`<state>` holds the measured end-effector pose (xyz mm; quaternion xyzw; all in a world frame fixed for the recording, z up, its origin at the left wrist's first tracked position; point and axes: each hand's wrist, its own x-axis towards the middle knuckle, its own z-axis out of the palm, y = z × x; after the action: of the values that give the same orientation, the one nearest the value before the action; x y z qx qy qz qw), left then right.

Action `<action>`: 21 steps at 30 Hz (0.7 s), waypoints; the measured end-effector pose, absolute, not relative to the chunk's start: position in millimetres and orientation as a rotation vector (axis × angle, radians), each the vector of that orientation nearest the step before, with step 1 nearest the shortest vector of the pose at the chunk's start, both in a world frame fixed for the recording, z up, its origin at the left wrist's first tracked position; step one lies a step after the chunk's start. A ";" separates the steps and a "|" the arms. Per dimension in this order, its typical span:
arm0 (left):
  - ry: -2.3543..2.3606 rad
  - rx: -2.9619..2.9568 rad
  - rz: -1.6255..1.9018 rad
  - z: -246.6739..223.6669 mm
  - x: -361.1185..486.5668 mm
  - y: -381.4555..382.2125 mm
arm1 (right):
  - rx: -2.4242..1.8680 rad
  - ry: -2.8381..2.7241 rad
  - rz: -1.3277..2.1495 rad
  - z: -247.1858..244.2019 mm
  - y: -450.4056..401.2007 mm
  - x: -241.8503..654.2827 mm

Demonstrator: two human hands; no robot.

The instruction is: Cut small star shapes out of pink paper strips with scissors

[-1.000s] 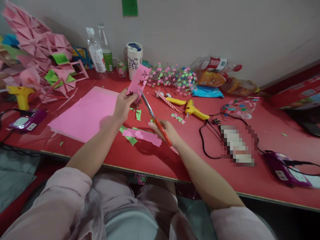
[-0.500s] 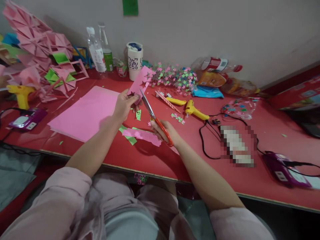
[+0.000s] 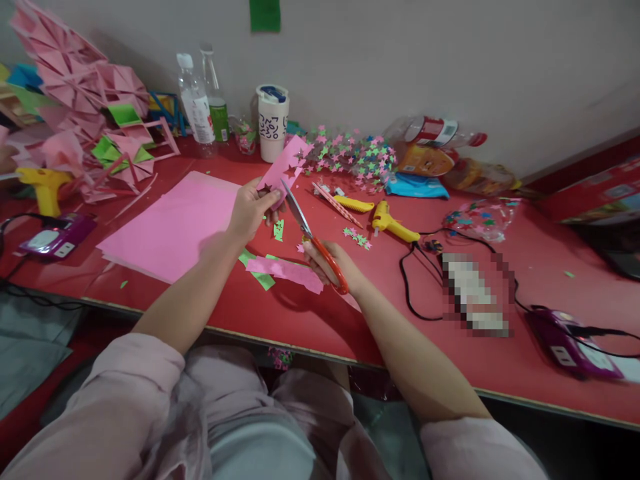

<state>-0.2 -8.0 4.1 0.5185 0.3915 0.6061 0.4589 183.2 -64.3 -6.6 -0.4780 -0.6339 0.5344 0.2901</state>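
My left hand [image 3: 256, 207] pinches a pink paper strip [image 3: 289, 163] that has star-shaped holes in it. In my right hand [image 3: 333, 263] is a pair of scissors with orange handles [image 3: 336, 270]; the blade tips reach the strip's right edge, beside my left thumb. Below my hands, a pink strip with ragged edges [image 3: 287, 273] lies over green paper scraps [image 3: 260, 277]. A small green scrap with cut-outs [image 3: 279, 230] rests near my left fingers. Left of them is a stack of pink sheets [image 3: 175, 220], partly covered by my left forearm.
Many small paper stars [image 3: 350, 153] are piled at the back. A yellow glue gun [image 3: 395, 223] and a yellow-handled cutter [image 3: 354, 203] lie to the right. A white tumbler [image 3: 273, 127] and bottles [image 3: 197, 110] stand by the wall. Purple power strips [image 3: 570, 340] sit at the sides.
The whole view has shifted slightly. My hands, the strip and the scissors keep nearly the same position relative to each other.
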 end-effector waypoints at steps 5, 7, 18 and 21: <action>0.974 1.269 1.484 5.6 -0.3 -8.3 | -1.264 -1.719 1.414 -6.1 -65.1 183.2; 0.979 1.263 1.480 6.1 -0.2 -8.5 | -1.263 -1.718 1.410 -5.7 -65.2 183.1; 0.968 1.244 1.475 6.3 -1.1 -8.3 | -1.268 -1.731 1.375 -6.5 -64.2 183.3; 0.969 1.237 1.467 6.6 -1.2 -8.6 | -1.267 -1.739 1.375 -6.2 -63.8 183.5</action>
<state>-1.2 -8.6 6.6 0.5062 0.3966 0.6001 0.4757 183.5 -63.8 -6.2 -0.4750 -0.6517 0.5155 0.2897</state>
